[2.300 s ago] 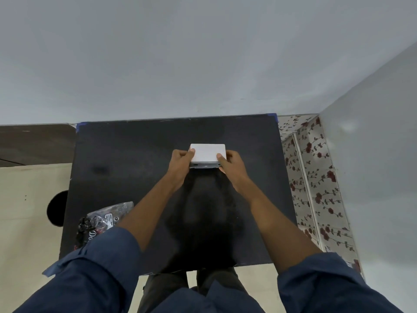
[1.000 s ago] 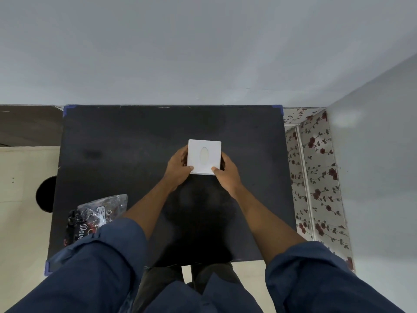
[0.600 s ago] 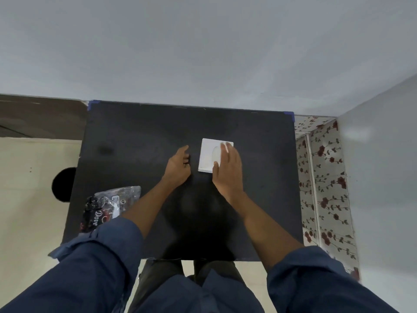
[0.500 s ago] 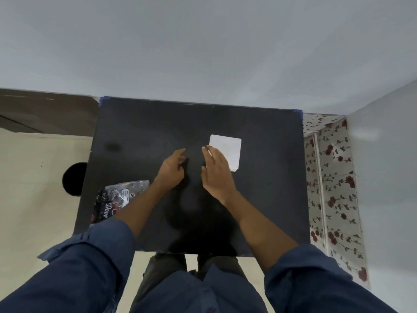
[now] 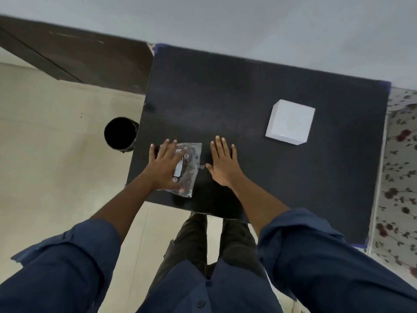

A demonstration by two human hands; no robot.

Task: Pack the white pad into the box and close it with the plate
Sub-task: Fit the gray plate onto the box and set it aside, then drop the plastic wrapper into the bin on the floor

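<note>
Lying under everything, a black counter [image 5: 248, 105], edged with blue tape at the corners. Standing on the floor just off the counter's edge, out beyond the left fingers, a round black bin [image 5: 120, 133]. Sitting closed on the counter, well away to the right of the right fingers and farther out than them, the white box [image 5: 290, 122], topped with the white plate, touched by neither hand. Lying under the left fingers near the counter's near edge, a clear plastic packet [image 5: 189, 168] with dark contents and a white label. Resting flat on that packet, the left hand [image 5: 164, 167], fingers [image 5: 172, 147] spread and laid loose on the wrapper, not curled around it. Hovering or resting just beside the packet's right edge, the right hand [image 5: 223, 164], fingers [image 5: 222, 145] straight and spread, grasping nothing; thumb nearly touching the packet's corner.
</note>
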